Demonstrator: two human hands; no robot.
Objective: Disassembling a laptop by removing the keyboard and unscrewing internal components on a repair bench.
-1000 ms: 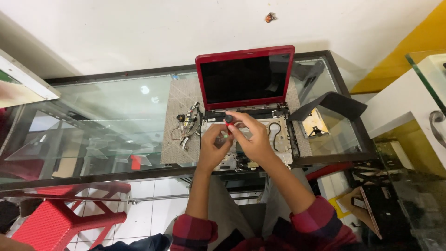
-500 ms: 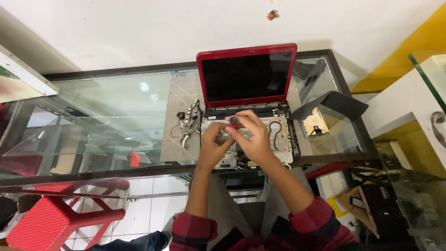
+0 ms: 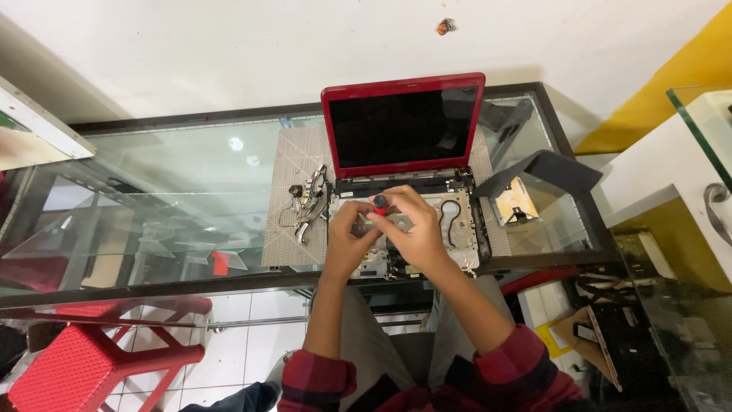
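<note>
On the glass counter (image 3: 152, 183) the red laptop (image 3: 404, 130) stands open, its base uncovered. My right hand (image 3: 415, 233) holds a screwdriver (image 3: 379, 204) upright over the base; my left hand (image 3: 352, 238) pinches beside its tip

Glossy red plastic laptop lid (image 3: 402, 82), bare metal chassis (image 3: 451, 221), smooth reflective glass table (image 3: 175, 183), woven mat (image 3: 293, 191).
</note>
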